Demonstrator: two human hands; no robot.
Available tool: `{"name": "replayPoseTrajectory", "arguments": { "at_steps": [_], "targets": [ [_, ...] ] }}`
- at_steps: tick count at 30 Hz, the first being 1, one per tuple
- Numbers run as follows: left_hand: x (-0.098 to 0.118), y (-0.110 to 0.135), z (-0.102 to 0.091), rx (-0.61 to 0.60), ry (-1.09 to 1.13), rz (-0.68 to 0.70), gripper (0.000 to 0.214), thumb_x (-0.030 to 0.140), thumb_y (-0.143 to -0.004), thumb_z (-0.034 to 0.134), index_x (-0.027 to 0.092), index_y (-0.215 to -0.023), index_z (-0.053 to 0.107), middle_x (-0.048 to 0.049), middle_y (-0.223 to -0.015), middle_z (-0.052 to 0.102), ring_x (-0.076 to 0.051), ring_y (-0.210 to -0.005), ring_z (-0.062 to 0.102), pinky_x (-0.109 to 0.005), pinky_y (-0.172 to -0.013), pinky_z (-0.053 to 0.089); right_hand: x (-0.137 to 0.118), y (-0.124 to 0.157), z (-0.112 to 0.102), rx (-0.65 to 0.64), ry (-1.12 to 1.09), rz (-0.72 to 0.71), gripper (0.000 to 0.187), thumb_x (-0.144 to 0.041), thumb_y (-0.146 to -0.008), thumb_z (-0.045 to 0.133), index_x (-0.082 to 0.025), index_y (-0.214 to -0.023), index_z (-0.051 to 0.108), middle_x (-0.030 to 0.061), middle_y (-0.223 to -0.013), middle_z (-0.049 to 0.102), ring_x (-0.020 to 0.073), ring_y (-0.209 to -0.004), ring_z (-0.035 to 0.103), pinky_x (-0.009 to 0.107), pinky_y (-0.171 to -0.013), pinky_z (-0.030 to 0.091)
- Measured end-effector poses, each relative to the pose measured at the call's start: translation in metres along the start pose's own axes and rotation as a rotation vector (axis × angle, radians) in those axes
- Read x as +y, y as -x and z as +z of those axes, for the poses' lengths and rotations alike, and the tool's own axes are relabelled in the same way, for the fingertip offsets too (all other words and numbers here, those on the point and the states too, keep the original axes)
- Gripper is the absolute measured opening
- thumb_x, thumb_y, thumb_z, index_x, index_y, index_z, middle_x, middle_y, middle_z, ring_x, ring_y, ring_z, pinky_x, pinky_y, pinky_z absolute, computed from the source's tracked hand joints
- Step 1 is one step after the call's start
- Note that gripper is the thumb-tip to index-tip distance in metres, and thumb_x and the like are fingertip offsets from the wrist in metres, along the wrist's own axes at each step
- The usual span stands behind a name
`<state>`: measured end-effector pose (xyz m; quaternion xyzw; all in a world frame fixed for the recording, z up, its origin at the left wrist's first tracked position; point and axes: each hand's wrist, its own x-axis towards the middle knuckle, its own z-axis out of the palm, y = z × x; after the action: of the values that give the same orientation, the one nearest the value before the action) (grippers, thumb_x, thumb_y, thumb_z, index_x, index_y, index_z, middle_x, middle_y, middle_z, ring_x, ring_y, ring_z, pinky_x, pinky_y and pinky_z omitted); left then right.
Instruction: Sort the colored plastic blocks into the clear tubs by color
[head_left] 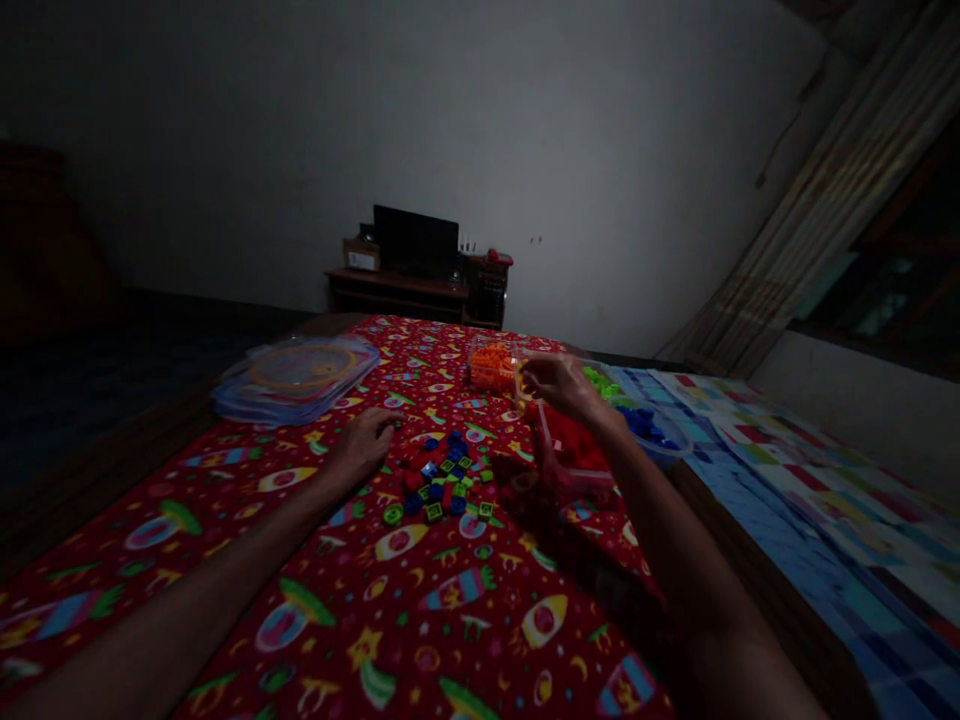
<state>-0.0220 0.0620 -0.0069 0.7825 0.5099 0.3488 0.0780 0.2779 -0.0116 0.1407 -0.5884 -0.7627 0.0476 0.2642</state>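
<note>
My left hand (364, 442) rests on the red patterned cloth (420, 620), fingers loosely stretched and holding nothing. Just right of it lies a loose pile of toy building bricks (444, 478) in blue, green and red. Further off, my right hand (559, 385) hovers over the container edges with its fingertips pinched together. Whatever is in them, if anything, is too small and dark to make out; yellow shows right beside them. Below that hand stands a clear container of red bricks (574, 440). A container of orange bricks (493, 366) sits to the left of the fingertips.
Green bricks (600, 382) and a round container of blue bricks (646, 428) are beyond my right forearm. Stacked clear lids (300, 375) lie at the left. A monitor (416, 240) stands on a desk (397, 284) by the far wall. Checked bedding (795, 450) spreads at the right.
</note>
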Motion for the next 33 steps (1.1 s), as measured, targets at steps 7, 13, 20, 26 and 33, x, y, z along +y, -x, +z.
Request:
{"name": "replayPoseTrajectory", "arguments": {
  "at_steps": [7, 13, 20, 26, 33],
  "targets": [
    [-0.001, 0.0, 0.003, 0.022, -0.002, 0.052, 0.036, 0.029, -0.077, 0.038, 0.018, -0.09, 0.07, -0.01, -0.099, 0.07, -0.024, -0.093, 0.063, -0.034, -0.086, 0.051, -0.047, 0.031, 0.06, -0.392, 0.312, -0.048, 0.021, -0.017, -0.083, 0.051, -0.014, -0.089, 0.071, 0.0094, -0.085, 0.069, 0.016, -0.075, 0.061, 0.023, -0.06, 0.037],
    [0.0, 0.0, 0.003, -0.001, 0.004, 0.093, 0.035, 0.025, -0.077, 0.038, 0.016, -0.088, 0.07, -0.0119, -0.097, 0.068, -0.024, -0.093, 0.063, -0.036, -0.086, 0.05, -0.036, 0.042, 0.085, -0.509, 0.395, -0.103, 0.023, -0.02, -0.086, 0.054, -0.014, -0.104, 0.066, 0.0117, -0.103, 0.067, 0.0168, -0.09, 0.061, 0.021, -0.069, 0.04],
    [-0.002, 0.0, 0.007, -0.003, 0.016, 0.115, 0.033, 0.026, -0.078, 0.039, 0.016, -0.088, 0.07, -0.0114, -0.096, 0.066, -0.025, -0.092, 0.062, -0.038, -0.086, 0.05, -0.022, 0.041, 0.106, -0.246, 0.283, -0.2, 0.018, -0.014, -0.088, 0.051, -0.009, -0.1, 0.063, 0.0109, -0.092, 0.063, 0.0149, -0.085, 0.055, 0.023, -0.074, 0.038],
    [-0.003, 0.0, 0.009, 0.008, 0.011, 0.162, 0.031, 0.025, -0.08, 0.039, 0.016, -0.084, 0.068, -0.0103, -0.096, 0.065, -0.023, -0.092, 0.062, -0.036, -0.086, 0.05, -0.019, 0.043, 0.123, -0.2, 0.227, -0.221, 0.015, -0.014, -0.087, 0.053, -0.009, -0.097, 0.063, 0.0094, -0.092, 0.063, 0.0141, -0.083, 0.054, 0.023, -0.073, 0.038],
    [-0.006, 0.0, 0.01, 0.012, 0.003, 0.194, 0.028, 0.021, -0.079, 0.041, 0.018, -0.083, 0.068, -0.0088, -0.096, 0.064, -0.022, -0.091, 0.062, -0.035, -0.085, 0.051, -0.029, 0.036, 0.091, -0.341, 0.165, -0.16, 0.013, -0.019, -0.083, 0.057, -0.012, -0.088, 0.067, 0.005, -0.078, 0.064, 0.012, -0.069, 0.054, 0.02, -0.058, 0.033]
  ]
}}
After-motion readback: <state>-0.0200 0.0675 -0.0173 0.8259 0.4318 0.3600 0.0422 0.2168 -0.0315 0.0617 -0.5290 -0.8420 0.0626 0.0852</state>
